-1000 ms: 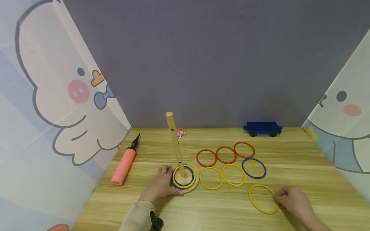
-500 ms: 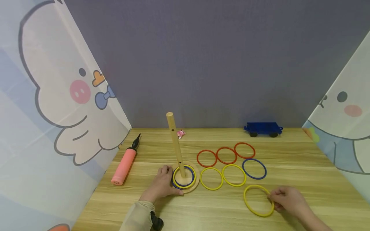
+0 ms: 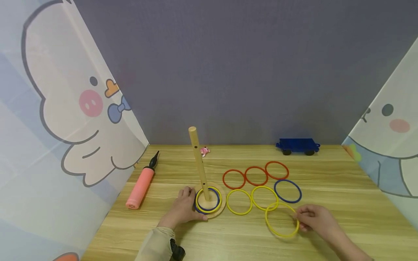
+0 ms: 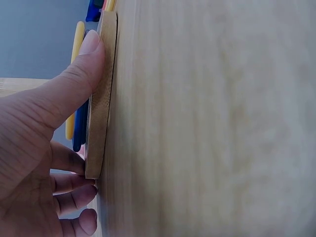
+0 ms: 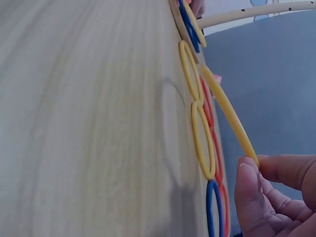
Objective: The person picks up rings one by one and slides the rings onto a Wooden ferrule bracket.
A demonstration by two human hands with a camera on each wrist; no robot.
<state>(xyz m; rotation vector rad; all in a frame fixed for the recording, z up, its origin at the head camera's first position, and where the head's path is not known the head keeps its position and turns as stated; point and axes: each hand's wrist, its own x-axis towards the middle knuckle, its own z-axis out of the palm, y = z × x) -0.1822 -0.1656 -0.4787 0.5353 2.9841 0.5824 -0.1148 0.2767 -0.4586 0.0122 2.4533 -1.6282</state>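
A wooden ring-toss stand (image 3: 200, 163) rises left of centre in the head view, its round base (image 4: 101, 98) flat on the table. Blue and yellow rings lie around the foot of its peg. My left hand (image 3: 183, 207) holds the base at its left side, thumb at the near edge and fingers at the far edge. Between thumb and fingertips, my right hand (image 3: 315, 219) pinches a yellow ring (image 5: 229, 111) by its right side. That ring is tilted above the table, casting a shadow. In the head view it overlaps a yellow ring (image 3: 239, 214) pair's right-hand one.
Right of the stand lie a blue ring (image 3: 301, 195) and several others, including a red ring (image 3: 234, 189). A pink hand pump (image 3: 140, 188) lies at the left. A blue toy wagon (image 3: 297, 145) and a small pink figure (image 3: 204, 151) stand by the back wall.
My right hand has moved left and slightly away from me with the yellow ring, lifting it. My left hand stays on the stand's base.
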